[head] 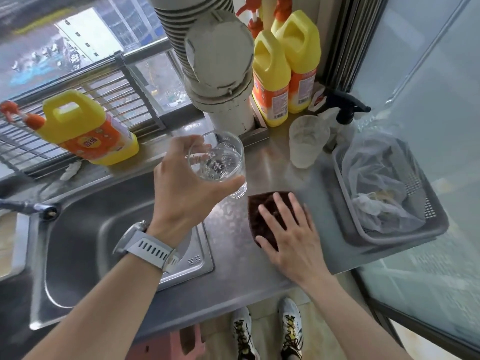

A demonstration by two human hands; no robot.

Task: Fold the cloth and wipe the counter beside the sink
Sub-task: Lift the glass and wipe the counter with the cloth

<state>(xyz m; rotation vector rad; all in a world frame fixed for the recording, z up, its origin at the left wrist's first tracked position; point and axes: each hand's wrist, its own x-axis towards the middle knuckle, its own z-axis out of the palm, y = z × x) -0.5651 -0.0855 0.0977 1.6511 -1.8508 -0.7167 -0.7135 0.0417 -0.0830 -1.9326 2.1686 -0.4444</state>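
Observation:
A dark brown folded cloth (262, 216) lies flat on the steel counter (241, 263) just right of the sink (85, 229). My right hand (291, 229) rests on top of the cloth, palm down and fingers spread, covering its right part. My left hand (181, 185), with a white watch on the wrist, holds a clear drinking glass (223, 165) lifted above the counter's left part, near the sink's edge. The counter surface around the cloth looks wet and streaked.
A frosted plastic cup (306, 144) stands behind the cloth. A grey basket (405, 235) with a plastic bag sits at the right. Yellow detergent bottles (285, 68) and a white pipe (223, 81) stand at the back; another bottle (85, 131) lies on the sill.

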